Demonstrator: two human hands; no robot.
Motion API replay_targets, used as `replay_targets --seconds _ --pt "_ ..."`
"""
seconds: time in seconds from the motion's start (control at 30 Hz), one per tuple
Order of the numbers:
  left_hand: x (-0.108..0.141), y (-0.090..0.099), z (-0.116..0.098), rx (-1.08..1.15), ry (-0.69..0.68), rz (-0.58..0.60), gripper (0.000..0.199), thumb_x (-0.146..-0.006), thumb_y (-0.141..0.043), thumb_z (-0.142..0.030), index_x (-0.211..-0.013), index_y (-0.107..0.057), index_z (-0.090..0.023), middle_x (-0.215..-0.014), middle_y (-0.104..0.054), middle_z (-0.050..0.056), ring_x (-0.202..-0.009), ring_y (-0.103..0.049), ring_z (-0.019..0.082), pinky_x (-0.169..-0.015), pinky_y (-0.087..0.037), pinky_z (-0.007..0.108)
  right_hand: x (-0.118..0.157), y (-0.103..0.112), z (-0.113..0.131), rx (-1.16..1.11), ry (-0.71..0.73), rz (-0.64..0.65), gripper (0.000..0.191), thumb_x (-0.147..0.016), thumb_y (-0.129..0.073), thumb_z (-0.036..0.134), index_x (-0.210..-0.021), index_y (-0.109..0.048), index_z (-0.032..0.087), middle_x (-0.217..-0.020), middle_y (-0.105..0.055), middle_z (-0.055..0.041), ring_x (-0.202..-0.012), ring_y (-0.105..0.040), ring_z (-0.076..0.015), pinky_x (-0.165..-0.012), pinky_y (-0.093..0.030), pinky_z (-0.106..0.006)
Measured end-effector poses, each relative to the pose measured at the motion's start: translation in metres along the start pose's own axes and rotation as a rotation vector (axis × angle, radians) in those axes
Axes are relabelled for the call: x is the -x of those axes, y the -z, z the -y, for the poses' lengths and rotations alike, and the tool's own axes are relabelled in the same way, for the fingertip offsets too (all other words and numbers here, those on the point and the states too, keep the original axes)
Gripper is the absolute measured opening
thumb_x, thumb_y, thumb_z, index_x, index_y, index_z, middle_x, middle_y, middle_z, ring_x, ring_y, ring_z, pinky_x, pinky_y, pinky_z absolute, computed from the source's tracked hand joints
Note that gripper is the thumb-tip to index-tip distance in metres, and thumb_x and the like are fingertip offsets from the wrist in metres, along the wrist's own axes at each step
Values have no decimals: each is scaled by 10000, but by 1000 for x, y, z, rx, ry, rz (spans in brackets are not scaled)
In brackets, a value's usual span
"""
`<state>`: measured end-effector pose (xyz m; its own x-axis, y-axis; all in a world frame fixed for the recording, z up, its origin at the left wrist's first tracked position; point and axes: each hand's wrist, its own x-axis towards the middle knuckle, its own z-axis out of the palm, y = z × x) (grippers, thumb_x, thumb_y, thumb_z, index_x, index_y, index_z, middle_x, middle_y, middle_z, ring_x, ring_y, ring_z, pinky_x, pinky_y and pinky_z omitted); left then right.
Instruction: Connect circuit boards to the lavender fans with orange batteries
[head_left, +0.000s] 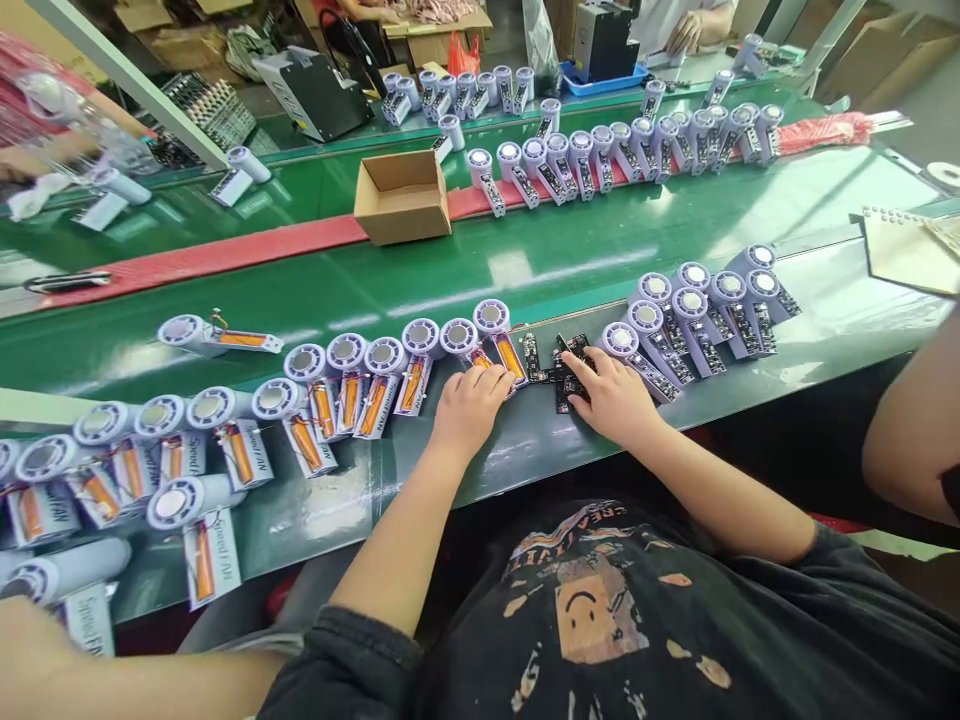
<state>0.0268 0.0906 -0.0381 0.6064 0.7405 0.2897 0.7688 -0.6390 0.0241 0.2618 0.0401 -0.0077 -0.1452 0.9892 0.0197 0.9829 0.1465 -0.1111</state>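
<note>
My left hand is closed over the lower end of a lilac handheld fan, its fingertips by the orange battery in the opened handle. Close beside it lies another handheld fan with its battery showing. My right hand reaches over a small pile of black circuit boards, thumb and forefinger spread apart and touching them. One more circuit board lies between my hands, near the fan handles. What is under my right fingers is partly hidden.
Rows of opened fans line the bench to the left. Fans with boards fitted stand at right. Beyond, a green conveyor carries a cardboard box and more fans. A co-worker's arm enters at lower left; other people sit across.
</note>
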Motion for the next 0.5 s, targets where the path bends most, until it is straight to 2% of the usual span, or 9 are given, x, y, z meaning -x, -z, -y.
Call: replay_targets --seconds 0.07,0.13,0.27,0.37,0.43,0.5 --pt "7 4 0 -19 -35 -19 339 -939 -424 -118 -1092 -699 -245 -1118 -721 86 -976 -618 254 -810 -443 403 3 0 -4 -6 11 -2 591 -908 -536 346 -1478 -416 251 -1461 -470 -161 -1247 -517 -317 -969 -448 -442" --pt "17 9 -9 -29 -40 -56 296 -940 -452 -132 -1053 -703 -242 -1064 -722 82 -950 -613 242 -837 -428 395 6 -2 -7 -13 24 -11 564 -907 -532 321 -1458 -444 240 -1458 -479 -155 -1254 -511 -310 -996 -431 -450" --pt "31 19 -52 -13 -32 -80 253 -954 -492 -178 -1126 -668 -237 -1050 -718 74 -942 -612 235 -855 -422 399 11 -3 -3 -23 12 -61 536 -897 -550 303 -1424 -488 228 -1470 -471 -152 -1286 -474 -326 -1066 -368 -496" --pt "33 25 -82 11 -109 -73 244 -954 -492 -171 -1137 -651 -200 -1034 -723 65 -912 -624 215 -864 -442 393 11 8 11 -71 28 -129 515 -892 -565 312 -1399 -515 241 -1467 -480 -136 -1330 -425 -355 -1087 -335 -538" --pt "34 32 -87 49 -168 -118 216 -940 -492 -166 -1059 -671 -186 -1010 -731 55 -960 -629 211 -946 -432 398 12 16 21 -166 122 -85 463 -914 -523 278 -1374 -535 228 -1378 -565 -122 -1261 -502 -312 -1050 -400 -482" --pt "38 40 -80 94 -155 -158 226 -918 -494 -181 -1049 -678 -200 -1038 -737 47 -1037 -624 215 -1041 -391 417 15 17 30 -258 238 36 401 -934 -487 257 -1323 -569 203 -1231 -653 -106 -1117 -598 -258 -972 -476 -411"
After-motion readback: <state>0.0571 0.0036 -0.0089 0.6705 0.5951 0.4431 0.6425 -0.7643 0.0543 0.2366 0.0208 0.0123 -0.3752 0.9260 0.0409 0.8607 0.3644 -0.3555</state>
